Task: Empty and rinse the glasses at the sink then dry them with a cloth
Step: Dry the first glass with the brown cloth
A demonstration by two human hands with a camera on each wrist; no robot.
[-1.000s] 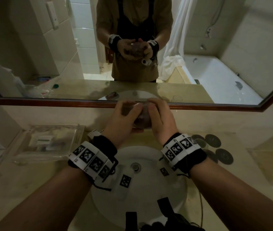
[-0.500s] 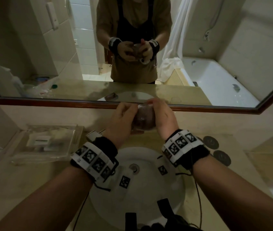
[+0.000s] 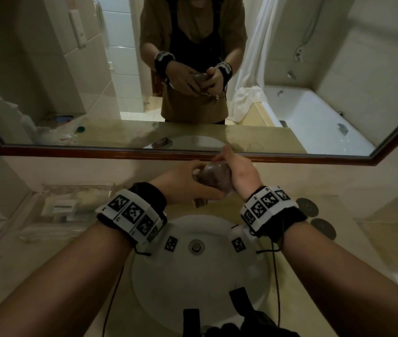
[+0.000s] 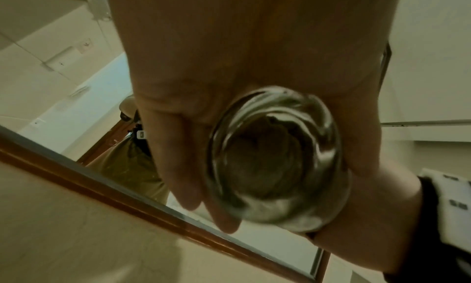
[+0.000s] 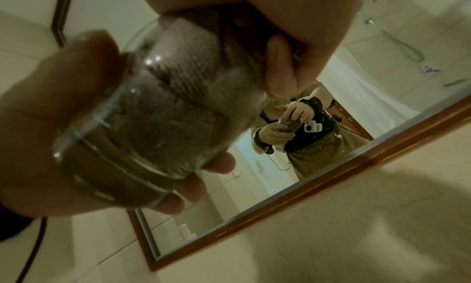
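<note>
A clear glass (image 3: 213,177) lies tilted between both hands, above the back of the white sink (image 3: 164,288). A brownish cloth (image 5: 188,69) is stuffed inside it. My left hand (image 3: 188,183) wraps the thick base of the glass (image 4: 275,160), with its thumb (image 5: 76,61) along the side. My right hand (image 3: 238,170) grips the mouth end, and its fingers pinch the cloth at the rim. The mirror reflects the same hold.
A wood-framed mirror (image 3: 95,152) runs just behind the hands. A clear tray (image 3: 71,205) with small items sits left of the sink. Dark round coasters (image 3: 307,206) lie on the counter to the right. The drain (image 3: 195,245) is directly below the hands.
The glass has turned between my hands and now lies more tilted. My right hand has rotated over the mouth end with the cloth. Both hands keep their hold.
</note>
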